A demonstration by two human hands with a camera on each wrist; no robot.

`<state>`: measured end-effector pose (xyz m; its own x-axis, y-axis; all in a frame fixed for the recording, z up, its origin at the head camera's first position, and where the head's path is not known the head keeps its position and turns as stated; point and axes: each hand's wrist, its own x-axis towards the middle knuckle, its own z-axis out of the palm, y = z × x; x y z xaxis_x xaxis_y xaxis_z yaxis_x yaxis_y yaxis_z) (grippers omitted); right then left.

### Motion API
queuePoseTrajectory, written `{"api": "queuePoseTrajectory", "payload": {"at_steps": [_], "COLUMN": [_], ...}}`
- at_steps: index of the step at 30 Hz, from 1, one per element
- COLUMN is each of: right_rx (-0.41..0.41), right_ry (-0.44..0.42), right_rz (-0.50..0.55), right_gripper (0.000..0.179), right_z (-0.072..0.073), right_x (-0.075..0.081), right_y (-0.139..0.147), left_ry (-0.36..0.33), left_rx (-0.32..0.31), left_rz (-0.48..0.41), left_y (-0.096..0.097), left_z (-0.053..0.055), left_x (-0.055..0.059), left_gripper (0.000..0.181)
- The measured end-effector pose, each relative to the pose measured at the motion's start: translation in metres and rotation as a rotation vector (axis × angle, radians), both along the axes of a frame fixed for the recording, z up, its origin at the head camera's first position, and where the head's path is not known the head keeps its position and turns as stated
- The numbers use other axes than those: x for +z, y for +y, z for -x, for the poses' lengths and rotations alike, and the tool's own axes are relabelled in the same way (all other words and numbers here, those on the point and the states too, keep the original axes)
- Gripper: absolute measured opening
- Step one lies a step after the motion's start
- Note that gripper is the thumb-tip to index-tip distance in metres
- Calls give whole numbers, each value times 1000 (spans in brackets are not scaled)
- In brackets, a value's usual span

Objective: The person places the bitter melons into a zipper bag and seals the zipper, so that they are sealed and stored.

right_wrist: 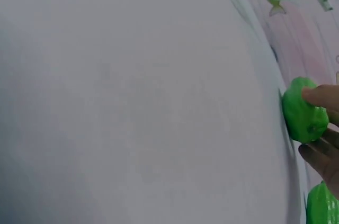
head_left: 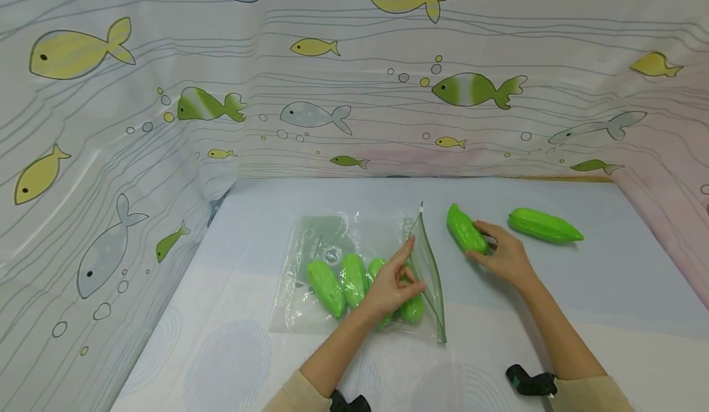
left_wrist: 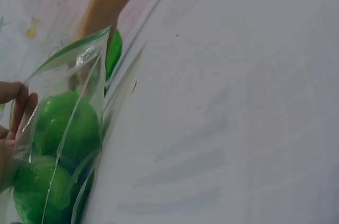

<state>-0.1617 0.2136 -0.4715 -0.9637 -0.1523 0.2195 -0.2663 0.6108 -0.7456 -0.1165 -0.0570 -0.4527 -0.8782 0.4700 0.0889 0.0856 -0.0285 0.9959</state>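
A clear zip bag [head_left: 293, 301] with a green edge along its mouth lies flat, its mouth facing right. Inside it are several bright green bitter melons [head_left: 325, 289]. My left hand [head_left: 390, 286] is over the bag's mouth end, index finger extended, and holds the raised upper film at the green edge [left_wrist: 69, 53]. To the right, my right hand [head_left: 504, 253] grips another bitter melon [head_left: 465, 230] by its near end, between thumb and fingers. In the right wrist view that melon [right_wrist: 303, 110] appears end-on, partly covered by the fingers.
One more bitter melon [head_left: 545, 225] lies on the table at the right, beyond my right hand. The pale cloth-covered table [head_left: 232, 264] is bordered at the back and sides by a fish-print curtain [head_left: 343, 79]. Black straps sit at both wrists.
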Motion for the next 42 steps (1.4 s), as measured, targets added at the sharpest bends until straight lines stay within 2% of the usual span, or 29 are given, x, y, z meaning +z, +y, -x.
{"api": "queuePoseTrajectory", "payload": {"at_steps": [6,15,27,38,42], "right_rx": [-30,-54,-47,3,15], "right_ry": [-67,-94,-40,106,146], "right_rz": [-13,-35,-1,34,38], "right_gripper": [62,61,60,60,61], "right_z": [-2,-9,-18,-28,-31], "right_x": [2,11,24,31,34], "right_y": [1,1,2,0,-2], "left_ry": [-8,-7,-15,-9,-19], "left_rx": [-2,6,5,-10,-21], "left_rz": [4,12,12,5,8], "left_y": [0,1,1,1,0], "left_z": [0,-1,-1,1,0], "left_x": [2,4,5,-1,2], "left_gripper": [90,89,89,90,90]}}
